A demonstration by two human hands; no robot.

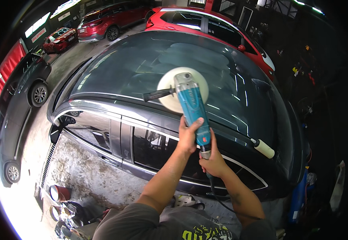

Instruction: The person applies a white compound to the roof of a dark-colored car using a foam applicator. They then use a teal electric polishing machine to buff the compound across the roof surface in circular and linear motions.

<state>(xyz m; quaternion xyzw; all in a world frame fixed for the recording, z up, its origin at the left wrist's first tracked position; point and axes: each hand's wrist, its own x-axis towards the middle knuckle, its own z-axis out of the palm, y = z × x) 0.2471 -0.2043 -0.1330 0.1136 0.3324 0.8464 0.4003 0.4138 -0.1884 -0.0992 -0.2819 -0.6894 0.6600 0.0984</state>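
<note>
A teal and grey car polisher [190, 100] extends over the dark car roof [142, 60], its round cream pad [166, 82] at the roof's near side. Whether the pad presses on the paint cannot be told from above. My left hand [188, 136] is wrapped round the polisher's body, thumb on top. Behind it, my right hand [214, 162] grips the rear end, where the black power cord [212, 184] comes out. The black side handle [158, 95] points left with no hand on it. Hazy patches [194, 56] show on the roof's far part.
A cream bottle [264, 149] lies on the car's rear right. Red cars [206, 24] stand beyond, and a dark car [22, 100] is parked at left. A reddish bucket [60, 193] sits on the floor at lower left. The cord trails past my right forearm.
</note>
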